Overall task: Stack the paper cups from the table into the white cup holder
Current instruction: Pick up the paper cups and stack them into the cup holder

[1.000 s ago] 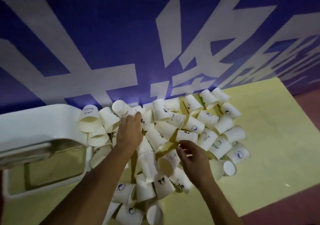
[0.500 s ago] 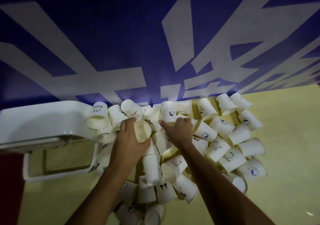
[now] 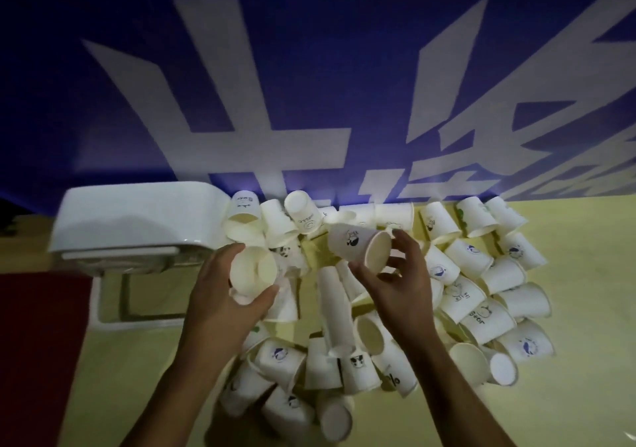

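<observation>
White plain cup (image 3: 253,271): wrapped by left hand (image 3: 220,298), mouth toward the camera.
Printed cup (image 3: 354,243): pinched at its rim by right hand (image 3: 402,288), lying crosswise, base leftward, near the plain cup but apart.
White cup holder (image 3: 137,216): left of both hands on the tabletop (image 3: 568,395); left hand nearer.
Unclear: holder's opening dim; loose cups (image 3: 481,302) partly under forearms.

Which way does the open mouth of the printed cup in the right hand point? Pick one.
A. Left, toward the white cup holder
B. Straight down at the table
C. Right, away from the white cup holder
C: the printed paper cup pinched by the right hand lies on its side, with its open rim at the right end and its closed base toward the white cup holder.
</observation>
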